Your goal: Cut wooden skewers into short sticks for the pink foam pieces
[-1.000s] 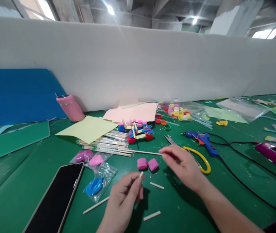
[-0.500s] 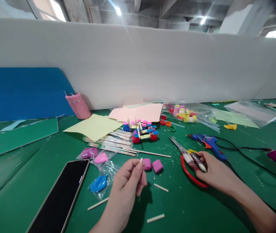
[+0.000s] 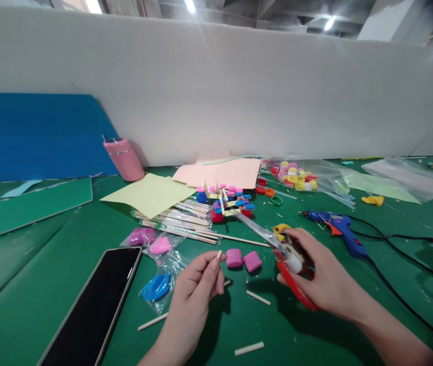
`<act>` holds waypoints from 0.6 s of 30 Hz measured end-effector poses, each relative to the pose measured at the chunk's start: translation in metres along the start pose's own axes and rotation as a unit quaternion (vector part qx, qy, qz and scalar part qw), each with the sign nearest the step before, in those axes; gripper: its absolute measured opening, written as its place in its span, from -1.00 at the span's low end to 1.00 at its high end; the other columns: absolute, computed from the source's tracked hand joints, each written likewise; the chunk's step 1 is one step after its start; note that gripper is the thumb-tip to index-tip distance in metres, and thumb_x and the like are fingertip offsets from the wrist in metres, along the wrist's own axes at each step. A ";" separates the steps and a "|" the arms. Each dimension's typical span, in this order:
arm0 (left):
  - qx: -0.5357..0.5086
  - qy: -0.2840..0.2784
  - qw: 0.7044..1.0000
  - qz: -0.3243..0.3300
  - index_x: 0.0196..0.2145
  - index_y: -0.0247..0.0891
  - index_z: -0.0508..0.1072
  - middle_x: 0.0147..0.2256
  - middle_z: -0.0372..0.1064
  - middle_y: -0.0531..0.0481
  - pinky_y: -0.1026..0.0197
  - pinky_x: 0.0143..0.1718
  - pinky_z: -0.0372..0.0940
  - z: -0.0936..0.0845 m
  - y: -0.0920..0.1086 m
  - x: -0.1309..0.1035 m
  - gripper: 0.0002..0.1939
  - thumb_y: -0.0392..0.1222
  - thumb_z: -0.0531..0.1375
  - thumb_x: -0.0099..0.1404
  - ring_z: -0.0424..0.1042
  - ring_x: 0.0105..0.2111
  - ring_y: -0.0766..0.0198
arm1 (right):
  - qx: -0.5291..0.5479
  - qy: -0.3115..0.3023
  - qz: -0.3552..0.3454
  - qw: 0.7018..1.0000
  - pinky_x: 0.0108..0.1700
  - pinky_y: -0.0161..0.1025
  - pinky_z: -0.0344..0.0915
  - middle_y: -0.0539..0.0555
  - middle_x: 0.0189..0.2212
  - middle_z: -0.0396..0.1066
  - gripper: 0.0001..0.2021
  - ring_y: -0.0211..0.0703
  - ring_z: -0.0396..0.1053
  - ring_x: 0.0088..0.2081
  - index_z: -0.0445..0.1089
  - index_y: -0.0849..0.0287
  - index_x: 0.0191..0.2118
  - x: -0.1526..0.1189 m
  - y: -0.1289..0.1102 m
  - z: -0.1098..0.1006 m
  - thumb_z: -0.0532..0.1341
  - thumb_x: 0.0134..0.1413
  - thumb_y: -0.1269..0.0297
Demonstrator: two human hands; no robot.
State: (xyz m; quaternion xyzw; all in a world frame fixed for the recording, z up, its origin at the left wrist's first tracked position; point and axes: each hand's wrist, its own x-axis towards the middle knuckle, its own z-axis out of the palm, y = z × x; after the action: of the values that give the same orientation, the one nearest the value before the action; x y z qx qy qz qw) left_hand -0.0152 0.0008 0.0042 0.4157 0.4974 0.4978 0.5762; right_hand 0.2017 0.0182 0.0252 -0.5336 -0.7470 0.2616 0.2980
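My left hand [image 3: 197, 292] pinches a short wooden stick [image 3: 219, 253] between thumb and fingers. Raised above the table, my right hand [image 3: 311, 269] is wrapped round red-handled scissors [image 3: 296, 290], whose blades point up and to the left. Two pink clay blocks [image 3: 243, 260] lie between the hands. Cut stick pieces [image 3: 258, 297] rest on the green table [image 3: 292, 335], one of them [image 3: 249, 348] near the front edge. Behind the blades stands a small model [image 3: 227, 202] of pale sticks with blue, pink and red parts.
A phone [image 3: 94, 305] lies at the left, beside bagged blue clay [image 3: 155, 287]. Bundled sticks [image 3: 182, 221], yellow paper [image 3: 150, 193] and a pink cup [image 3: 124, 158] are farther back. A blue glue gun [image 3: 340, 229] with its cable lies at the right.
My right hand has lifted the scissors off the table and brought them left, towards my left hand. My left hand still pinches the stick. The view has shifted slightly.
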 end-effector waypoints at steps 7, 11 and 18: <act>-0.048 -0.001 0.999 -0.004 -0.39 -0.24 0.35 -0.61 0.11 0.15 0.40 -0.60 -0.06 -0.004 0.002 0.003 -0.86 -0.14 0.07 0.23 -0.01 -0.60 0.45 | -0.007 -0.060 -0.021 0.998 -0.16 -0.22 0.28 0.13 -0.06 0.13 -0.44 -0.11 0.26 -0.16 -0.02 0.09 0.01 0.001 -0.003 0.025 0.22 -0.12 0.17; -0.089 -0.012 0.996 0.002 -0.41 -0.23 0.33 -0.60 -0.02 0.18 0.38 -0.56 -0.03 -0.005 0.001 0.000 -0.84 -0.14 0.04 0.25 -0.05 -0.58 0.43 | -0.049 -0.087 -0.023 0.995 -0.14 -0.16 0.26 0.13 -0.08 0.14 -0.44 -0.07 0.23 -0.15 0.00 0.10 -0.01 -0.004 0.000 0.024 0.23 -0.16 0.20; -0.092 -0.024 0.995 0.024 -0.38 -0.21 0.38 -0.57 0.06 0.15 0.38 -0.53 0.00 -0.005 -0.001 -0.002 -0.88 -0.16 0.08 0.22 -0.01 -0.55 0.42 | -0.058 -0.110 -0.017 0.992 -0.12 -0.13 0.24 0.12 -0.09 0.15 -0.38 -0.04 0.21 -0.14 0.03 0.09 -0.02 -0.008 -0.003 0.025 0.29 -0.27 0.22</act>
State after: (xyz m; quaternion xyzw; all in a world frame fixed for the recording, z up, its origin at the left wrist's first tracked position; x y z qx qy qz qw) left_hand -0.0201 -0.0013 0.0023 0.3839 0.4256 0.5451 0.6119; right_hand 0.1836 0.0076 0.0085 -0.5049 -0.7983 0.2697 0.1872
